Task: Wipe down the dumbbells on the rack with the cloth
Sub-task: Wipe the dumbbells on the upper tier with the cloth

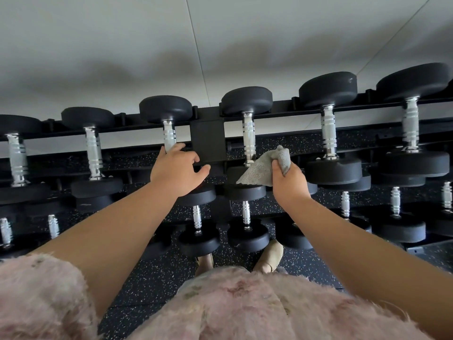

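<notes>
Risk 1: round heads. If the dumbbell under the left hand (165, 107) is nudged off its rails, a roll toward 6 o'clock is judged likely, and the shoes (269, 253) are seen directly below. Risk 2: fingers could be pinched between a head and the rack (208, 141) if a weight shifts during wiping. Risk 3: the loose cloth corner could be snagged on knurling, so only part of the handle would get wiped. The left hand (176, 168) is laid over the near end of that dumbbell at 9 o'clock of centre, fingers loosely bent, thumb spread; whether it is actually gripped cannot be told. The right hand (289, 182) is closed around a bunched grey cloth (262, 170), just to 3 o'clock of centre, its free corner lying at the near end of the handle of the next dumbbell (246, 100). Materials: heads are matte black, rubber-like, thick discs; handles are bright chrome, ringed and knurled; the cloth is looped terry, soft and limp; the rack is black metal rail; the floor (159, 278) is speckled rubber. More dumbbells are racked on lower tiers toward 6 o'clock, apparently not yet reached.
</notes>
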Action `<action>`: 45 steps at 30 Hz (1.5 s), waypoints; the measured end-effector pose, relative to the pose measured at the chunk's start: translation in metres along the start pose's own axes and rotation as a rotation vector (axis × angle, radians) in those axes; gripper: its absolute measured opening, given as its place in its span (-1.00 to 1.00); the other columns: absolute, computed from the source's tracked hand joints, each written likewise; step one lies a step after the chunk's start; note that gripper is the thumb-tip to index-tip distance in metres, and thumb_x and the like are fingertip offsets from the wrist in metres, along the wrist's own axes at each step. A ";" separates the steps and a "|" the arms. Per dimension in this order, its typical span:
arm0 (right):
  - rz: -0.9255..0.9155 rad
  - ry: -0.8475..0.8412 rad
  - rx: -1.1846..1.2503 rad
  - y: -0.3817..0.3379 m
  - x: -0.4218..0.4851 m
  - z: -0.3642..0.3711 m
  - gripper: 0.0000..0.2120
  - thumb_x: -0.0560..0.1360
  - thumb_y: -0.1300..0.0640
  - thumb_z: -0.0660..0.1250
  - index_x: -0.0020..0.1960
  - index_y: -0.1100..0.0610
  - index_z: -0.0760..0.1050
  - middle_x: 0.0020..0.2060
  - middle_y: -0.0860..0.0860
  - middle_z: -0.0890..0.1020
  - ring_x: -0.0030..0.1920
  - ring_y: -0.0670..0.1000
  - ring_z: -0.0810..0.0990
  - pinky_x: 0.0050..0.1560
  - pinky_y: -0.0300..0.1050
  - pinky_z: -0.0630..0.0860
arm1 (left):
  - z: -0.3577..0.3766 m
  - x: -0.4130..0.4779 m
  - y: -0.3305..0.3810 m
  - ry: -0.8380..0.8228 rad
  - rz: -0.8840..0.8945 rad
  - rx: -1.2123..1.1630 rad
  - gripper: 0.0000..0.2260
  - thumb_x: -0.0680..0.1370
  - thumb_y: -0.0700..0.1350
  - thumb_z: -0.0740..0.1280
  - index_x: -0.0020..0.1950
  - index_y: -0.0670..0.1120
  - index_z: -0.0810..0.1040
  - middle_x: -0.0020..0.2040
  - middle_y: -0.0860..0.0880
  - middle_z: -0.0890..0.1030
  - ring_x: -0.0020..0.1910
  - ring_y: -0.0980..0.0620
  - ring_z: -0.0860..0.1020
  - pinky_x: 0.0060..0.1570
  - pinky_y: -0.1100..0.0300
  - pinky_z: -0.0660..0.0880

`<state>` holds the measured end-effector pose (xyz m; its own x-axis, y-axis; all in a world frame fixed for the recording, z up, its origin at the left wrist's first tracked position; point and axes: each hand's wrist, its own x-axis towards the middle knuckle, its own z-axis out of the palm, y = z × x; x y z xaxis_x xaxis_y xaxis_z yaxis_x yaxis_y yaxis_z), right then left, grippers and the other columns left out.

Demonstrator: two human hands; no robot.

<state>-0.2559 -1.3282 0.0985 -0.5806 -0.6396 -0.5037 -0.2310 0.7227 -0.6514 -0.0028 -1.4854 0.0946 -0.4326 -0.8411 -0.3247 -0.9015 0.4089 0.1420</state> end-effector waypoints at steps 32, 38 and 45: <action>-0.226 -0.079 -0.039 -0.016 0.004 0.003 -0.62 0.71 -0.11 0.13 0.33 0.14 0.46 0.19 0.01 0.52 -0.01 -0.06 0.60 0.04 -0.08 0.61 | -0.008 -0.009 0.008 0.123 -0.100 0.011 -0.52 0.58 0.40 0.15 0.05 0.07 0.64 0.22 0.15 0.64 0.68 -0.12 0.06 0.03 -0.07 0.65; -0.447 -0.134 -0.148 -0.026 0.015 0.004 -0.53 0.68 -0.19 0.16 0.46 0.08 0.41 0.30 -0.05 0.52 0.17 -0.06 0.56 0.20 -0.11 0.56 | -0.009 -0.010 0.010 0.126 -0.119 0.019 -0.55 0.57 0.39 0.19 0.03 0.07 0.65 0.15 0.13 0.67 0.68 -0.11 0.07 -0.04 -0.08 0.66; -0.118 -0.202 -0.237 -0.010 0.042 -0.016 -0.53 0.68 -0.25 0.10 0.17 0.14 0.48 -0.09 0.06 0.64 -0.24 0.00 0.62 -0.38 -0.14 0.46 | -0.008 -0.009 0.010 0.130 -0.123 0.026 -0.59 0.56 0.36 0.22 0.01 0.08 0.65 0.09 0.15 0.67 0.68 -0.09 0.05 -0.13 -0.02 0.65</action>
<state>-0.2902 -1.3586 0.0929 -0.3782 -0.7442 -0.5505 -0.4759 0.6664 -0.5739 -0.0076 -1.4765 0.1063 -0.3182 -0.9234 -0.2146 -0.9479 0.3072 0.0838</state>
